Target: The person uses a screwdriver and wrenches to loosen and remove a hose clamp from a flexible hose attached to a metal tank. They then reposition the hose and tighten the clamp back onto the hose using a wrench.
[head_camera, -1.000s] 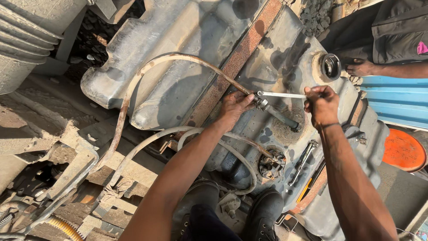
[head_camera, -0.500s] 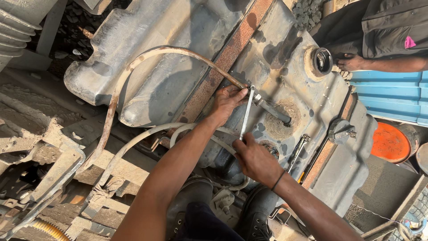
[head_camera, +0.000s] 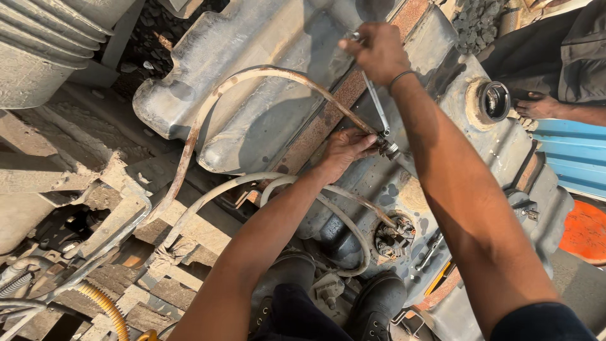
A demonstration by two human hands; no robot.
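Observation:
My right hand point(head_camera: 377, 52) grips the top end of a slim steel wrench point(head_camera: 375, 101) whose lower jaw sits on a metal hose fitting point(head_camera: 390, 148) on a big grey metal tank point(head_camera: 265, 120). My left hand point(head_camera: 344, 151) rests on the tank right beside that fitting, fingers pressed on the end of a rusty curved hose point(head_camera: 240, 79). Two paler hoses point(head_camera: 252, 186) loop below my left forearm toward a round port point(head_camera: 392, 232).
A rusty strap point(head_camera: 315, 126) crosses the tank. An open filler neck point(head_camera: 493, 101) sits at the right, with another person's bare foot point(head_camera: 536, 106) beside it. My black boots point(head_camera: 375, 303) stand at the bottom. A blue corrugated sheet point(head_camera: 574, 161) and orange disc point(head_camera: 584, 230) lie right.
My right hand swung the wrench handle around the fitting, from the right, down toward me, and now up to the top of the view. My left hand stayed at the fitting.

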